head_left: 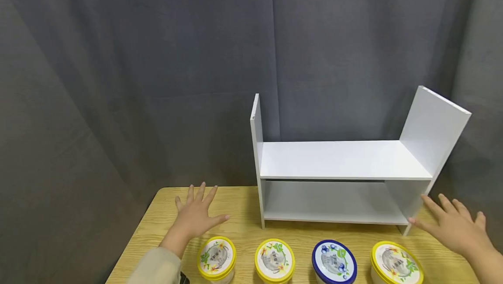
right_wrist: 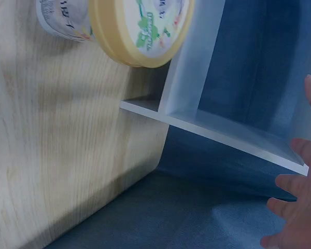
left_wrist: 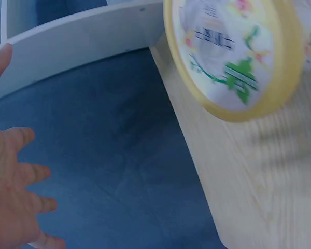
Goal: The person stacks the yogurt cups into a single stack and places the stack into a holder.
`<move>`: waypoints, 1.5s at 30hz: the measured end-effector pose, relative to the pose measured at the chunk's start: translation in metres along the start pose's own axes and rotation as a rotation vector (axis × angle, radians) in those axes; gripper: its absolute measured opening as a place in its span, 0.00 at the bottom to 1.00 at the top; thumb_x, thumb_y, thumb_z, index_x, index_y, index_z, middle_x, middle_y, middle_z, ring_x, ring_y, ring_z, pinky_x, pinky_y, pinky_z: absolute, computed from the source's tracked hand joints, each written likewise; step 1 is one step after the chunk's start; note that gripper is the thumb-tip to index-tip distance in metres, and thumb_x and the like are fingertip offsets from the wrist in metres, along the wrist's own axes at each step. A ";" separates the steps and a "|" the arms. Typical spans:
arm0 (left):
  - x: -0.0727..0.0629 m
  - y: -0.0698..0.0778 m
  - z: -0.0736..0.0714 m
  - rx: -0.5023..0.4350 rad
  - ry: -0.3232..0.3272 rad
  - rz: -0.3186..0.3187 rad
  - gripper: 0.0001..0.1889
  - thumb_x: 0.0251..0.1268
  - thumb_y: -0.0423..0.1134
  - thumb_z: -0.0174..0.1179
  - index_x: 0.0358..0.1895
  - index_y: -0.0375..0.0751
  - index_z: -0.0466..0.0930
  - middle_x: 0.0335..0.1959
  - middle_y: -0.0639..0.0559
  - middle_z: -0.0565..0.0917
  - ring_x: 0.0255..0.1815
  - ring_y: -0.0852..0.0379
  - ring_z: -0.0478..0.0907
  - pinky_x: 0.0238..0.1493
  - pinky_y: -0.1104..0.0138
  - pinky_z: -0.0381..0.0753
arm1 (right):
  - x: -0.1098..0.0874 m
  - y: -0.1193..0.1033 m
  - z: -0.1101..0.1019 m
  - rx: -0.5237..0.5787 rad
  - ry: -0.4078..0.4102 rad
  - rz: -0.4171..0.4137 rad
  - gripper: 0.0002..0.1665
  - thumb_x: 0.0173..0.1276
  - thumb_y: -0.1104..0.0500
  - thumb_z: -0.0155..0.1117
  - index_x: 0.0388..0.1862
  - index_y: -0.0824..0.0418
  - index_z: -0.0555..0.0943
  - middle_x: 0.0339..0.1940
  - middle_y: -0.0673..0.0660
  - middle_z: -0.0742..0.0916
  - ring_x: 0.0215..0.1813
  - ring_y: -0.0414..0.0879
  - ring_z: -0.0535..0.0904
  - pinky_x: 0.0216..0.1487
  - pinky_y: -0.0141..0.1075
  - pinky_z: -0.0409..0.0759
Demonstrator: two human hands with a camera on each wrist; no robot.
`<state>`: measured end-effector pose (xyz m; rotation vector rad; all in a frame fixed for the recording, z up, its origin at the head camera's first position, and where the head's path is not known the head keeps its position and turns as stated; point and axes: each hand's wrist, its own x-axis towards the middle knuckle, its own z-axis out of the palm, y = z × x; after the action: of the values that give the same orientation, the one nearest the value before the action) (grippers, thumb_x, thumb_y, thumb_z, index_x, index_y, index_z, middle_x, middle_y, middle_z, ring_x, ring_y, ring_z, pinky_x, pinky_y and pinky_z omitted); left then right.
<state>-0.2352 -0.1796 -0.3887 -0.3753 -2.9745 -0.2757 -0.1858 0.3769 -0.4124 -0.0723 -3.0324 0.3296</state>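
My left hand (head_left: pixel 193 219) is spread wide over the table's left part, behind the leftmost yellow-lidded tub (head_left: pixel 217 258), and holds nothing. Fingers splayed, my right hand (head_left: pixel 456 225) hovers by the lower right end of a white two-tier shelf (head_left: pixel 339 222), also without anything in it. In a row at the front stand a second yellow-lidded tub (head_left: pixel 275 260), a blue-lidded tub (head_left: pixel 335 261) and, at the right, another yellow-lidded tub (head_left: pixel 397 263). In the left wrist view a yellow-lidded tub (left_wrist: pixel 225 52) shows large; the right wrist view has one (right_wrist: pixel 150 31) near the shelf end.
The light wooden table (head_left: pixel 149 236) has a rounded back left corner. Grey curtain (head_left: pixel 196 79) hangs behind and to both sides. The shelf's tall side panels (head_left: pixel 436 127) rise above its upper board (head_left: pixel 338 159).
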 end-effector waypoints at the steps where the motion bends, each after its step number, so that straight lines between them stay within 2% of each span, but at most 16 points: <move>1: 0.002 0.002 -0.001 0.001 0.006 0.005 0.48 0.41 0.76 0.40 0.65 0.50 0.53 0.65 0.40 0.49 0.63 0.33 0.37 0.50 0.33 0.33 | 0.001 0.000 -0.001 -0.001 0.005 0.002 0.53 0.55 0.29 0.42 0.65 0.66 0.46 0.59 0.80 0.50 0.57 0.77 0.37 0.41 0.70 0.20; 6: 0.009 0.015 -0.005 -0.006 0.017 0.028 0.47 0.42 0.75 0.43 0.65 0.51 0.52 0.66 0.41 0.49 0.63 0.34 0.37 0.50 0.33 0.33 | 0.004 -0.001 -0.007 -0.007 0.054 0.018 0.53 0.55 0.29 0.43 0.65 0.65 0.47 0.59 0.79 0.50 0.57 0.76 0.39 0.44 0.71 0.25; 12: 0.018 0.029 -0.005 -0.067 0.008 0.049 0.45 0.44 0.72 0.45 0.66 0.52 0.51 0.66 0.42 0.48 0.63 0.35 0.39 0.51 0.33 0.37 | 0.004 0.000 -0.011 0.026 0.083 0.023 0.51 0.57 0.31 0.43 0.66 0.63 0.43 0.60 0.79 0.48 0.57 0.76 0.39 0.45 0.71 0.29; 18: 0.026 0.041 -0.005 -0.183 -0.010 0.057 0.45 0.45 0.73 0.42 0.67 0.53 0.47 0.67 0.45 0.47 0.64 0.38 0.39 0.52 0.34 0.39 | 0.007 0.006 -0.012 0.102 0.142 0.000 0.47 0.62 0.37 0.44 0.65 0.67 0.43 0.59 0.80 0.49 0.56 0.78 0.43 0.46 0.71 0.36; 23: 0.034 0.052 -0.006 -0.308 -0.006 0.058 0.44 0.48 0.69 0.46 0.67 0.50 0.48 0.66 0.45 0.49 0.64 0.39 0.42 0.52 0.35 0.42 | 0.010 0.010 -0.015 0.244 0.175 -0.023 0.45 0.65 0.43 0.45 0.64 0.72 0.41 0.58 0.82 0.48 0.56 0.78 0.41 0.48 0.70 0.40; 28: 0.044 0.062 -0.006 -0.419 0.019 0.063 0.41 0.52 0.61 0.51 0.66 0.43 0.49 0.65 0.43 0.52 0.63 0.39 0.47 0.51 0.35 0.46 | 0.012 0.007 -0.022 0.384 0.141 0.038 0.46 0.66 0.44 0.42 0.63 0.73 0.34 0.59 0.80 0.43 0.55 0.78 0.40 0.46 0.70 0.44; 32: 0.050 0.067 -0.005 -0.558 0.011 0.049 0.38 0.55 0.57 0.52 0.66 0.45 0.50 0.65 0.44 0.53 0.63 0.43 0.49 0.55 0.40 0.48 | 0.016 0.004 -0.024 0.462 0.143 0.095 0.46 0.67 0.43 0.39 0.63 0.72 0.32 0.58 0.81 0.44 0.55 0.78 0.44 0.44 0.69 0.50; 37: 0.058 0.071 -0.002 -0.698 0.016 0.060 0.35 0.55 0.55 0.53 0.65 0.46 0.52 0.65 0.46 0.54 0.63 0.46 0.51 0.59 0.50 0.54 | 0.022 0.000 -0.024 0.581 0.201 0.137 0.44 0.66 0.43 0.38 0.64 0.71 0.35 0.60 0.79 0.50 0.56 0.76 0.48 0.48 0.67 0.52; 41: 0.062 0.075 -0.002 -0.758 0.024 0.054 0.36 0.55 0.56 0.53 0.65 0.46 0.53 0.64 0.47 0.55 0.63 0.47 0.51 0.59 0.51 0.55 | 0.026 -0.006 -0.024 0.631 0.258 0.181 0.43 0.66 0.43 0.39 0.65 0.70 0.39 0.59 0.79 0.55 0.56 0.75 0.52 0.50 0.64 0.54; 45: 0.064 0.079 -0.002 -0.806 0.026 0.035 0.36 0.54 0.56 0.53 0.65 0.46 0.53 0.64 0.47 0.56 0.63 0.47 0.51 0.59 0.50 0.55 | 0.030 -0.011 -0.025 0.669 0.281 0.222 0.42 0.66 0.43 0.39 0.66 0.69 0.40 0.60 0.78 0.55 0.57 0.74 0.51 0.50 0.63 0.55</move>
<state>-0.2764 -0.0902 -0.3637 -0.4817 -2.6831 -1.4563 -0.2133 0.3729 -0.3828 -0.3667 -2.4895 1.2082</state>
